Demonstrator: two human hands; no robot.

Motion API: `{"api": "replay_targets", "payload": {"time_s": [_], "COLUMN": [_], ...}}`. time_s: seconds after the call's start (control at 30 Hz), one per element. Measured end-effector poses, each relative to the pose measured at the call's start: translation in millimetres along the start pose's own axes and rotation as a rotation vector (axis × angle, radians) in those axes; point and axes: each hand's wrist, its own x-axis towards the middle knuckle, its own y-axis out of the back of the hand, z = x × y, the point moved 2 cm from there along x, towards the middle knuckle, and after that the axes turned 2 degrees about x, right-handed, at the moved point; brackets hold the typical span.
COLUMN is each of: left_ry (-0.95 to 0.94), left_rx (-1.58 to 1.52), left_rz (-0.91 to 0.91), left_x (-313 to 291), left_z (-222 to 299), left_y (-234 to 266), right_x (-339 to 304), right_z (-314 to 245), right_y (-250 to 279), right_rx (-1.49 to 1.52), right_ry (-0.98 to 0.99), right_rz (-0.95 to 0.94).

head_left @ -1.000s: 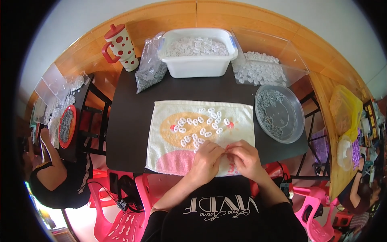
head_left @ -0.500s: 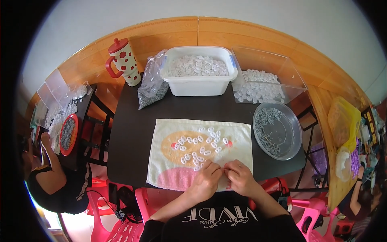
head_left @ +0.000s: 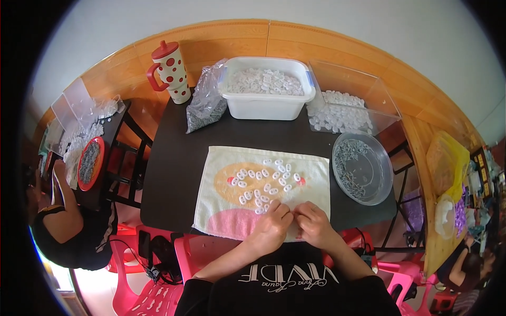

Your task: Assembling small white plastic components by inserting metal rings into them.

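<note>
My left hand (head_left: pixel 272 225) and my right hand (head_left: pixel 314 224) are close together above the front edge of a patterned towel (head_left: pixel 217 160). Each has its fingers pinched, and whatever sits between the fingertips is too small or hidden to make out. Beside the left fingers, several small white oval plastic pieces with two holes (head_left: pixel 258 194) lie scattered on the cloth. A round clear tub (head_left: pixel 389 181) to the right of the towel holds a heap of small grey metal parts (head_left: pixel 352 158).
At the back stand a spotted tumbler (head_left: pixel 174 73), a bag of grey parts (head_left: pixel 205 102), a white bin of white pieces (head_left: pixel 266 108) and a clear box (head_left: pixel 363 113) of white discs. People work at side tables; a red tray (head_left: pixel 90 163) lies left. Pink chairs (head_left: pixel 158 303) stand below.
The view has shifted slightly, so the table sits a little differently in the picture. Both hands stay pinched close together, with the left fingers now hiding some of the white pieces' edge.
</note>
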Motion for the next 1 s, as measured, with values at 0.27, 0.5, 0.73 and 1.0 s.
{"api": "replay_targets", "payload": {"time_s": [0.27,0.5,0.73,1.0], "left_ry": [0.012,0.07,-0.001,-0.051], "left_rx": [-0.095,-0.193,-0.195,-0.055], "left_rz": [0.048,0.118,0.138,0.038], "left_x": [-2,-7,-3,-5], "left_z": [1,3,2,-2], "left_y": [5,9,11,3], "right_x": [-12,75,131,75], "right_z": [10,8,58,47], "right_y": [-1,117,163,33], "right_rx": [0.149,-0.138,-0.076,-0.145], "right_ry": [-0.127,-0.148,-0.259,-0.216], "right_rz": [0.061,0.494,0.581,-0.146]}}
